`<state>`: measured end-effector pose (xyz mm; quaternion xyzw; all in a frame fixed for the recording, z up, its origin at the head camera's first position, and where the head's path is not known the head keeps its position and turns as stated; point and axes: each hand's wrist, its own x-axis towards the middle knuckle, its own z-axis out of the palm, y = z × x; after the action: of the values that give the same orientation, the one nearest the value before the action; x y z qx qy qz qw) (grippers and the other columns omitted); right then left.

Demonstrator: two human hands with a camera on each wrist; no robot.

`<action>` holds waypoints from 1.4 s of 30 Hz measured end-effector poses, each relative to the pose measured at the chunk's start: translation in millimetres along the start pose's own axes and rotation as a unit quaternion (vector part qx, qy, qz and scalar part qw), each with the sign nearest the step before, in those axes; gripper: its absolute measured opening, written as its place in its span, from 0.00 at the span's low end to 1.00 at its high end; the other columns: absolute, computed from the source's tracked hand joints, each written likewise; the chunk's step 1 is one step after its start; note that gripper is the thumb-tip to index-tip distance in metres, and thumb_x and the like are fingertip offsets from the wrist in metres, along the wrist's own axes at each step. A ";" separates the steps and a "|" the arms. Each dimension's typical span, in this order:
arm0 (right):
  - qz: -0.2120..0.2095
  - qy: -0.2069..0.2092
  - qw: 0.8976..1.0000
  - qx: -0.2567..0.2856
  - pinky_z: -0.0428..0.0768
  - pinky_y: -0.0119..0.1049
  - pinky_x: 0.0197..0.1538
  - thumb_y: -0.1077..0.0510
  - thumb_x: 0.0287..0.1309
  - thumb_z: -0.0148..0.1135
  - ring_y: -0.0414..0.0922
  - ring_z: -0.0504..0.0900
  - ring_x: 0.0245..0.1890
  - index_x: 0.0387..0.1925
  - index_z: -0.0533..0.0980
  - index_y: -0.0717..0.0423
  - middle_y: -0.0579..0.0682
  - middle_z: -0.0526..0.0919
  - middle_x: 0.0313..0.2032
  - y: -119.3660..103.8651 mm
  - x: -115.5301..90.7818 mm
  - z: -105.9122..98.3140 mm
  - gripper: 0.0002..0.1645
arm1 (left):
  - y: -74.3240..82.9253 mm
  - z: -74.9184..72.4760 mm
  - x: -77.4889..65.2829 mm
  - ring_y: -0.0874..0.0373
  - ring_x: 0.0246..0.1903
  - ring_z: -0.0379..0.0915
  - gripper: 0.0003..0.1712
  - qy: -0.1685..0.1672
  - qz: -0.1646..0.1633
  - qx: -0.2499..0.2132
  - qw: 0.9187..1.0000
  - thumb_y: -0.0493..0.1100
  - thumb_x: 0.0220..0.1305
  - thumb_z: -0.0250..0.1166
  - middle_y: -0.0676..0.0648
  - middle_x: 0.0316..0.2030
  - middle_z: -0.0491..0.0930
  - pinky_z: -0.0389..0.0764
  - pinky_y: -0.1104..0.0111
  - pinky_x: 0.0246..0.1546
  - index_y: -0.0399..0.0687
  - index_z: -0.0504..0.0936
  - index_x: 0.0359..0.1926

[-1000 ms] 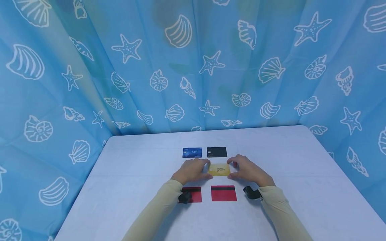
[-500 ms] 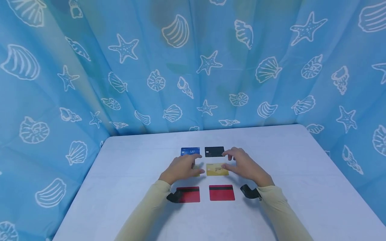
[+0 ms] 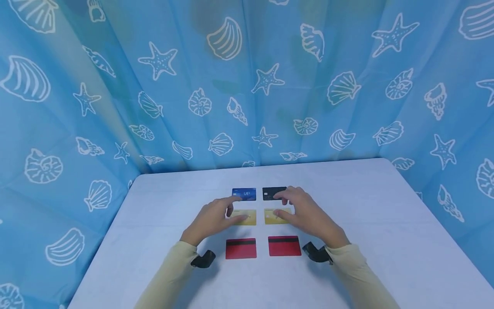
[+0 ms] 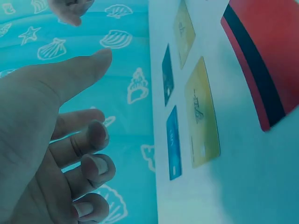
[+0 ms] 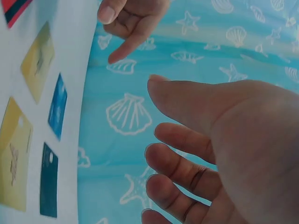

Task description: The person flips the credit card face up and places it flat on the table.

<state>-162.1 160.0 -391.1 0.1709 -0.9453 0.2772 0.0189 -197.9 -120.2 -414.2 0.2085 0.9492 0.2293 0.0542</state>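
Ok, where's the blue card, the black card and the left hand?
Blue card (image 4: 173, 143): left wrist view, centre of face.
Black card (image 5: 49, 181): right wrist view, centre of face.
Left hand (image 3: 211, 217): head view, its middle.

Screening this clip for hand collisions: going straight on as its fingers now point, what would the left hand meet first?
Probably the right hand, which faces the left hand across a gap in the head view. Height above the table is unclear, so the black card could come first instead.
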 end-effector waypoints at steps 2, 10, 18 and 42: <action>-0.008 -0.001 1.000 0.002 0.85 0.44 0.52 0.47 0.60 0.74 0.48 0.78 0.51 0.62 0.79 0.50 0.47 0.80 0.44 -4.6 -1.9 0.1 0.30 | -1.5 -0.3 -4.6 0.60 0.28 0.71 0.37 0.003 0.000 -0.002 1.000 0.61 0.62 0.73 0.55 0.29 0.76 0.73 0.70 0.26 0.54 0.77 0.68; -0.028 -0.007 0.999 0.015 0.83 0.41 0.49 0.47 0.61 0.73 0.46 0.77 0.49 0.62 0.79 0.48 0.45 0.79 0.43 -20.4 -6.5 9.7 0.29 | -5.5 0.7 -23.7 0.62 0.29 0.70 0.37 0.004 -0.012 0.007 1.000 0.61 0.61 0.74 0.56 0.31 0.76 0.72 0.71 0.25 0.54 0.78 0.68; -0.038 -0.030 0.999 -0.013 0.85 0.43 0.54 0.47 0.59 0.75 0.43 0.77 0.49 0.62 0.79 0.48 0.46 0.81 0.44 -32.0 -9.1 29.7 0.31 | -9.5 9.9 -42.1 0.63 0.25 0.68 0.39 -0.020 -0.034 0.027 0.999 0.63 0.58 0.75 0.57 0.29 0.74 0.70 0.72 0.24 0.57 0.78 0.68; -0.026 -0.126 0.990 -0.052 0.80 0.43 0.54 0.43 0.55 0.78 0.41 0.75 0.47 0.57 0.82 0.47 0.44 0.83 0.47 -30.2 -8.3 75.2 0.30 | -24.0 23.7 -65.9 0.64 0.25 0.66 0.39 -0.082 -0.041 0.035 0.995 0.63 0.55 0.77 0.57 0.24 0.73 0.66 0.72 0.26 0.53 0.81 0.64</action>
<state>-139.8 98.9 -440.2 0.2281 -0.9485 0.2030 -0.0846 -142.3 -157.5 -445.8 0.1889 0.9568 0.1761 0.1336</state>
